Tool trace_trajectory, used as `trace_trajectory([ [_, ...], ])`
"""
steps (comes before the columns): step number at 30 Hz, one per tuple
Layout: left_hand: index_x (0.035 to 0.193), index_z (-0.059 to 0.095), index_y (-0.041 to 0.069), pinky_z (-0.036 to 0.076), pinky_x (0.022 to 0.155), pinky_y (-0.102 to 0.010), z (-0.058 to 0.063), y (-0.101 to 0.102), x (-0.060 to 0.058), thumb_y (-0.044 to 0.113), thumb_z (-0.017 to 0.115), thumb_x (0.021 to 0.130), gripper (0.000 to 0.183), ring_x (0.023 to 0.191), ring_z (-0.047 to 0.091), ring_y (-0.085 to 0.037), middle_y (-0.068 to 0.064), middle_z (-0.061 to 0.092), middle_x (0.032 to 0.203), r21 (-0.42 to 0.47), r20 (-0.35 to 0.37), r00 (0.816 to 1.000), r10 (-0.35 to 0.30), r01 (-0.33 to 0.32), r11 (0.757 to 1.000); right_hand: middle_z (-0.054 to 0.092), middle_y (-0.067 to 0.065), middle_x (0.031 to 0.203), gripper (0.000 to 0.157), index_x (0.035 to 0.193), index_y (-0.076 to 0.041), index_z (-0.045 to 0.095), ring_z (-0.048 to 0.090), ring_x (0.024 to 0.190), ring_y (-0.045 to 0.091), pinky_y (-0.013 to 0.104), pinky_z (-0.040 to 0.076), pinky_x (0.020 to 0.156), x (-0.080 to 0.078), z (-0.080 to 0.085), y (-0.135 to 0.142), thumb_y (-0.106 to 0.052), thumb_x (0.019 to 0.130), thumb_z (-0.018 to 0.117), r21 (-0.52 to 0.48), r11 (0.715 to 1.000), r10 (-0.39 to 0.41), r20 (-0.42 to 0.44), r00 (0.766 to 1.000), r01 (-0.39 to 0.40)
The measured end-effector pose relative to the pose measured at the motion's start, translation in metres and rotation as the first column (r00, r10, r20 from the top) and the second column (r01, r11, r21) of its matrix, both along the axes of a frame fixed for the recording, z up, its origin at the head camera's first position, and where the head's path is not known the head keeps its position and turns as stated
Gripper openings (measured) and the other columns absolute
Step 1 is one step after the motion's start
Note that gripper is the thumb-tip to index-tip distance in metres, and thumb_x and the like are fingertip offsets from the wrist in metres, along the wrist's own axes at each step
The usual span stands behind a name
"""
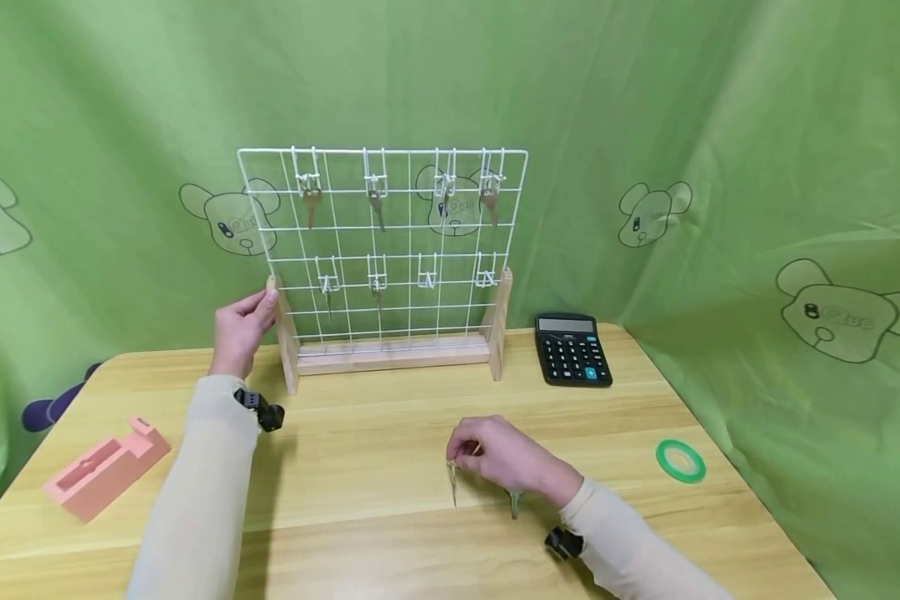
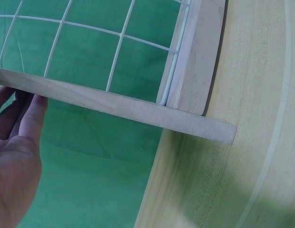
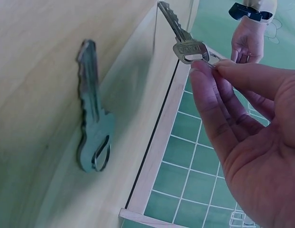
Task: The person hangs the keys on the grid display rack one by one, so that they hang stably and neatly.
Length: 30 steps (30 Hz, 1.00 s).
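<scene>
A white wire grid rack (image 1: 393, 357) with wooden legs stands at the back of the table. My left hand (image 1: 240, 331) holds the top of its left wooden leg (image 2: 109, 101) between thumb and fingers. Keys such as this brown one (image 1: 311, 204) hang from the upper hooks; in the lower row, keys hang from the two left hooks, while the two right hooks (image 1: 427, 279) are bare. Over the table front, my right hand (image 1: 504, 454) pinches a silver key (image 3: 189, 50) by its small ring, blade hanging down. Another key (image 3: 94, 123) with a ring lies on the wood close by.
Right of the rack lies a black calculator (image 1: 573, 350). A roll of green tape (image 1: 680, 461) is near the table's right edge. At the left sits a pink tape dispenser (image 1: 108, 471), with a purple object (image 1: 56, 408) beyond the edge. Green curtain hangs behind.
</scene>
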<state>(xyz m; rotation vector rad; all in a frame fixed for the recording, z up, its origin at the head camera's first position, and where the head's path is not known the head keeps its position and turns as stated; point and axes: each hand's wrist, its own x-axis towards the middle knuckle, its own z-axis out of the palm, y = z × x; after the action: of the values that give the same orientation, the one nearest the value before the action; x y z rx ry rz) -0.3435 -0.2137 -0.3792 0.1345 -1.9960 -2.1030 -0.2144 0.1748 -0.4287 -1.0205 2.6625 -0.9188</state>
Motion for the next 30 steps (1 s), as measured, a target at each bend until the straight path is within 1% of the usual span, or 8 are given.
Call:
trace_trajectory([
  [5,0.137,0.051,0.002,0.050,0.094,-0.020,0.001,0.000,0.001,0.030,0.067,0.093,0.055,0.126,0.052,-0.031,-0.023,0.048,0.141,-0.020,0.005,1.000,0.003,-0.003,1.000,0.064,-0.009,0.089,0.015,0.093,-0.013,0.070,0.060,0.083,0.006,0.023,0.056,0.076,0.000,0.004,0.000,0.001,0.088,0.069,-0.019,1.000,-0.011,-0.014,1.000,0.010],
  [12,0.136,0.052,0.000,0.050,0.095,-0.022,0.002,0.001,0.001,0.029,0.068,0.093,0.054,0.126,0.052,-0.032,-0.024,0.049,0.140,-0.010,0.000,1.000,0.004,-0.004,1.000,0.064,-0.009,0.090,0.014,0.094,-0.013,0.070,0.061,0.085,0.007,0.023,0.057,0.078,-0.001,0.010,0.000,0.000,0.089,0.069,-0.060,0.998,-0.038,-0.032,0.999,0.036],
  [17,0.135,0.053,0.000,0.051,0.094,-0.022,0.000,0.001,-0.001,0.029,0.068,0.093,0.054,0.125,0.053,-0.032,-0.024,0.050,0.139,-0.016,-0.004,1.000,0.015,-0.015,1.000,0.064,-0.008,0.091,0.013,0.095,-0.011,0.071,0.061,0.086,0.009,0.023,0.057,0.079,-0.002,0.016,0.001,0.000,0.089,0.069,-0.114,0.992,-0.056,-0.037,0.998,0.051],
  [20,0.135,0.052,0.000,0.051,0.093,-0.022,0.000,0.001,-0.001,0.029,0.067,0.093,0.054,0.124,0.053,-0.032,-0.024,0.050,0.139,-0.019,-0.006,1.000,0.017,-0.017,1.000,0.063,-0.008,0.091,0.014,0.095,-0.011,0.071,0.061,0.086,0.010,0.024,0.057,0.080,-0.002,0.018,0.001,0.000,0.089,0.069,-0.136,0.988,-0.079,-0.039,0.996,0.073],
  [24,0.136,0.052,-0.001,0.050,0.095,-0.023,0.001,0.002,0.000,0.029,0.068,0.093,0.054,0.125,0.053,-0.032,-0.025,0.050,0.139,-0.007,-0.002,1.000,0.020,-0.020,1.000,0.063,-0.008,0.091,0.015,0.096,-0.013,0.071,0.060,0.087,0.010,0.024,0.057,0.080,-0.003,0.021,0.000,-0.001,0.089,0.069,-0.143,0.981,-0.135,-0.039,0.990,0.128],
  [27,0.136,0.051,-0.001,0.049,0.096,-0.024,0.001,0.001,0.000,0.028,0.067,0.094,0.054,0.125,0.052,-0.032,-0.025,0.049,0.138,-0.007,0.002,1.000,0.024,-0.024,1.000,0.063,-0.007,0.091,0.014,0.097,-0.012,0.071,0.060,0.087,0.010,0.024,0.056,0.080,-0.005,0.023,-0.001,0.000,0.088,0.069,-0.154,0.974,-0.173,-0.036,0.984,0.166],
  [30,0.136,0.051,-0.002,0.049,0.097,-0.024,0.001,0.001,0.000,0.028,0.067,0.094,0.053,0.125,0.052,-0.032,-0.025,0.049,0.139,-0.013,0.004,1.000,0.024,-0.024,1.000,0.064,-0.006,0.091,0.015,0.097,-0.011,0.071,0.060,0.086,0.011,0.024,0.057,0.079,-0.007,0.025,-0.001,0.000,0.088,0.070,-0.173,0.968,-0.192,-0.036,0.981,0.183],
])
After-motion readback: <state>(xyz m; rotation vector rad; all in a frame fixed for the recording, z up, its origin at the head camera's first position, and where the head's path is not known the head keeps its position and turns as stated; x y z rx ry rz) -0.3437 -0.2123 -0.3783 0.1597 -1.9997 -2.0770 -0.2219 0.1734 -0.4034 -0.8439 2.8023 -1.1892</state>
